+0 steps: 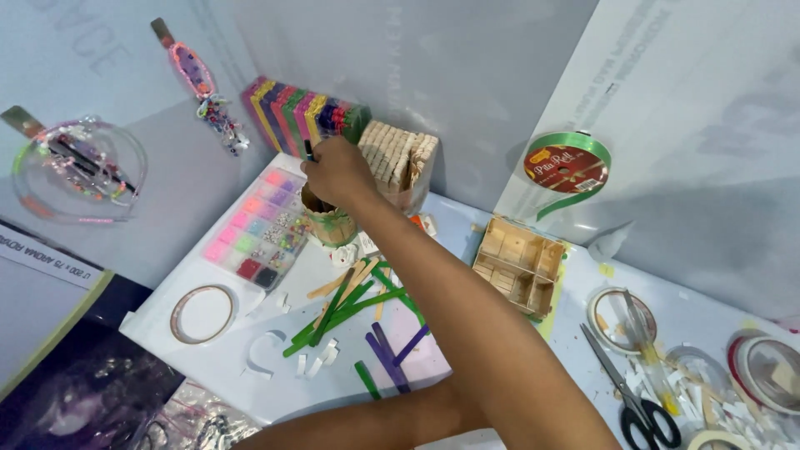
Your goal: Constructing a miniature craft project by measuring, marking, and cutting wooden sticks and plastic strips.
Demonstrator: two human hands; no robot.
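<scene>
A small stick-built cup [331,222] stands on the white board [217,350] beside the bead box [258,227]. The right hand [337,172], arm stretched far forward, hovers over it with fingers pinched around a dark pen [309,150]. The left hand is hidden; one pair of scissors [627,392] lies well apart.

A person's bare forearm runs long and slender across the frame, uncovered from the elbow to the wrist, with no sleeve, cuff or glove on any part in view. The hand [337,171] at its end is bare too: its back is smooth, the knuckles are rounded, and no ring, watch, bracelet or band shows at the wrist or on the visible fingers. A second bare stretch of arm lies along the bottom edge of the frame, likewise unclothed and unmarked. Which hand it is cannot be told.
</scene>
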